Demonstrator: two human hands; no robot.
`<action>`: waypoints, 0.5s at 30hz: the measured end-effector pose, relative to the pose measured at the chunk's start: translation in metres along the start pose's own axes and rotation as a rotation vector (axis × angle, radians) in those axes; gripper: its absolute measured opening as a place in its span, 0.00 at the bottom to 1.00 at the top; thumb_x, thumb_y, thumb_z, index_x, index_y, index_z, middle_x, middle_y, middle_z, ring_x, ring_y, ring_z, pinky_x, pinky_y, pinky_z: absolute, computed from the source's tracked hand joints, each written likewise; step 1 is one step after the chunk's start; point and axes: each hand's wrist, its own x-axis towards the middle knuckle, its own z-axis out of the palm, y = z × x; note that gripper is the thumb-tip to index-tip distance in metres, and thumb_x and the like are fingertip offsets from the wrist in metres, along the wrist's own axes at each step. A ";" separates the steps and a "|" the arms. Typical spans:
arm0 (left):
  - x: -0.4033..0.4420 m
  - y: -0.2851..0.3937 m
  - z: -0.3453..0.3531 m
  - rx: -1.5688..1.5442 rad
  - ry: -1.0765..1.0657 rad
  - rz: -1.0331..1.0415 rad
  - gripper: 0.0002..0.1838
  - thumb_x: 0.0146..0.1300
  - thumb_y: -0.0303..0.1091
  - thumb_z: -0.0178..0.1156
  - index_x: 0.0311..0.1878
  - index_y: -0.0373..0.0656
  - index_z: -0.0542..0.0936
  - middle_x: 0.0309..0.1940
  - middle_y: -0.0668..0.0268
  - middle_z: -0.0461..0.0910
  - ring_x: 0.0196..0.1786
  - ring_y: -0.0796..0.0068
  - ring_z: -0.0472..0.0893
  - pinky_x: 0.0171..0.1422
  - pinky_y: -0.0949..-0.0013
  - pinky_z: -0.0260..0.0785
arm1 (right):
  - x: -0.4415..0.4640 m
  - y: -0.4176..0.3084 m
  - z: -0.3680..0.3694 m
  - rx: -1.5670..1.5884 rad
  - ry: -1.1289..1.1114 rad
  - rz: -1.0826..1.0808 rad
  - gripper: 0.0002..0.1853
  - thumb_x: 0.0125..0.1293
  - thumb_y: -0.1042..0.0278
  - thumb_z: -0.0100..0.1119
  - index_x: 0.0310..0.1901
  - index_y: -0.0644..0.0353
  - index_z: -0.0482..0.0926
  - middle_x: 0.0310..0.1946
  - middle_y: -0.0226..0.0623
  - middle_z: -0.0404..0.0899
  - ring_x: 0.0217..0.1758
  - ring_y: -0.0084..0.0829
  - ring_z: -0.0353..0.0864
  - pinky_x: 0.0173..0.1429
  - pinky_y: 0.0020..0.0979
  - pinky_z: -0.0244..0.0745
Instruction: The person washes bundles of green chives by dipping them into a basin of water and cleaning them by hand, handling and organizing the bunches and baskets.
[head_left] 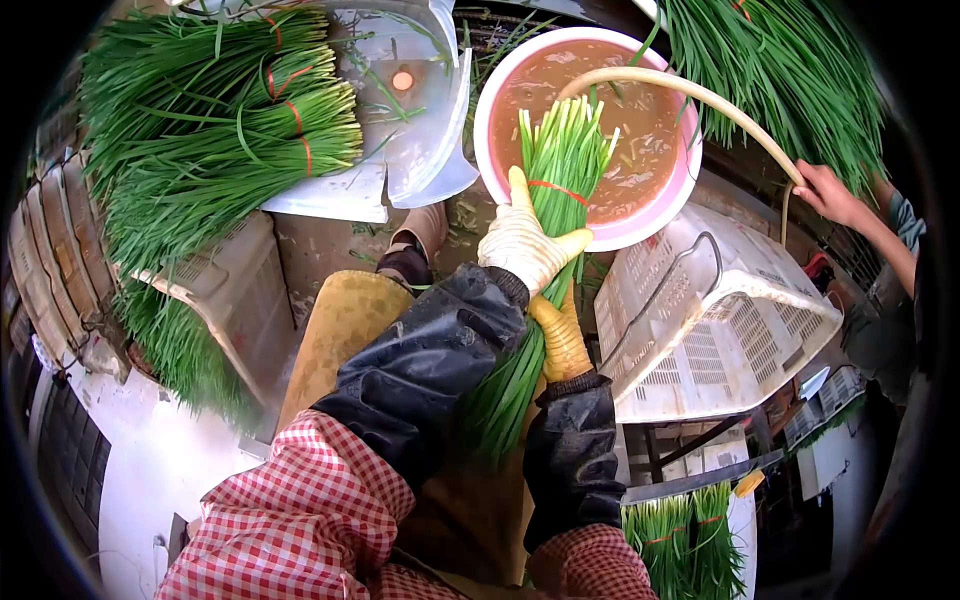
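Note:
A bunch of garlic chives (562, 160) with pale cut ends and a red band is tilted over the near side of a pink-rimmed basin (672, 205) of brown water. My left hand (525, 245), in a pale glove, grips the bunch just below the band. Lower down, my right hand (562, 342), in a yellowish glove, is closed around the green leaves, which hang toward my lap. The bunch partly hides the fingers of both hands. A beige hose (690, 88) arches over the basin, its end near the cut stems.
Another person's hand (835, 195) holds the hose at right. Banded chive bunches (220, 150) lie at left beside a cut plastic container (420, 120); more chives (780, 80) lie top right. A white crate (690, 340) tilts right of my hands, with banded bunches (690, 540) below it.

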 end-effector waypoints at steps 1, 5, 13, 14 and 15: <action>-0.003 0.006 -0.004 0.199 -0.104 -0.071 0.56 0.52 0.52 0.70 0.72 0.32 0.47 0.55 0.45 0.74 0.55 0.55 0.78 0.58 0.63 0.69 | 0.016 0.016 -0.021 0.275 -0.036 0.158 0.41 0.60 0.64 0.66 0.72 0.53 0.54 0.63 0.37 0.67 0.61 0.32 0.70 0.63 0.34 0.69; 0.005 -0.035 -0.003 -0.154 -0.323 -0.149 0.61 0.51 0.64 0.64 0.74 0.33 0.43 0.56 0.42 0.73 0.59 0.54 0.75 0.63 0.63 0.66 | 0.067 0.002 -0.043 0.594 -0.053 0.534 0.22 0.62 0.55 0.63 0.54 0.58 0.76 0.48 0.38 0.80 0.47 0.34 0.80 0.53 0.36 0.78; 0.006 -0.089 -0.062 -0.727 -0.165 -0.429 0.52 0.46 0.75 0.62 0.63 0.40 0.69 0.56 0.58 0.73 0.57 0.63 0.73 0.56 0.57 0.68 | -0.021 -0.010 -0.061 0.549 -0.013 0.415 0.21 0.61 0.57 0.63 0.53 0.59 0.78 0.47 0.36 0.82 0.44 0.30 0.81 0.49 0.33 0.80; 0.013 -0.095 -0.061 -0.825 -0.431 -0.492 0.56 0.44 0.76 0.62 0.67 0.40 0.65 0.64 0.56 0.67 0.63 0.59 0.69 0.62 0.56 0.64 | -0.030 0.011 -0.086 0.639 -0.103 0.378 0.21 0.65 0.58 0.60 0.55 0.60 0.76 0.49 0.37 0.81 0.48 0.30 0.82 0.53 0.32 0.80; 0.011 -0.097 -0.055 -0.878 -0.492 -0.498 0.54 0.46 0.75 0.62 0.66 0.41 0.66 0.65 0.56 0.67 0.64 0.60 0.69 0.64 0.56 0.62 | -0.043 0.014 -0.088 0.640 -0.097 0.371 0.21 0.64 0.59 0.60 0.55 0.61 0.76 0.49 0.37 0.81 0.48 0.30 0.82 0.54 0.32 0.80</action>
